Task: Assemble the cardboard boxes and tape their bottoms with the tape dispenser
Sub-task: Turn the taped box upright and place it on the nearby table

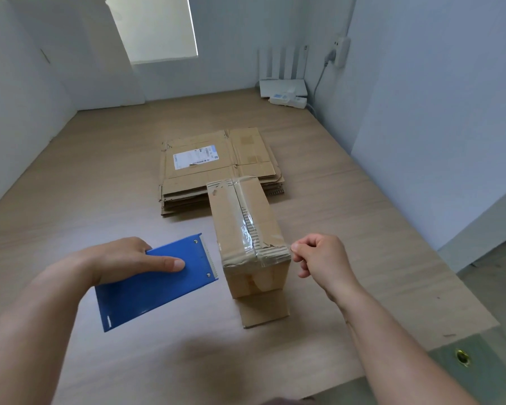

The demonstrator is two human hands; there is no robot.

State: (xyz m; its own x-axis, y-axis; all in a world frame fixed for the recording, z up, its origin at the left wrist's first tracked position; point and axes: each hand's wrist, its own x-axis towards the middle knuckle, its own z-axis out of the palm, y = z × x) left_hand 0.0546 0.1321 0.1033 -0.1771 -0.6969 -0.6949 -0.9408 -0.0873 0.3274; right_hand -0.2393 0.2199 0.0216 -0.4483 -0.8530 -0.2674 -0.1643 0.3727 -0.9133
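Taping of 1 upturned cardboard box (pixel 264 213), set before the flattened box stack (pixel 216 171), is judged nearly done. The blue tape dispenser (pixel 158 287) is gripped by the left hand (pixel 123 258); the tape end (pixel 287 247) is pinched by the right hand (pixel 319 258). Pressing it flat is called for next.

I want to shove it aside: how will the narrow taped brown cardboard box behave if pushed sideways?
The cardboard box probably tips easily: it stands tall on a slim base. Likely light, being thin corrugated card; its loose bottom flap may drag.
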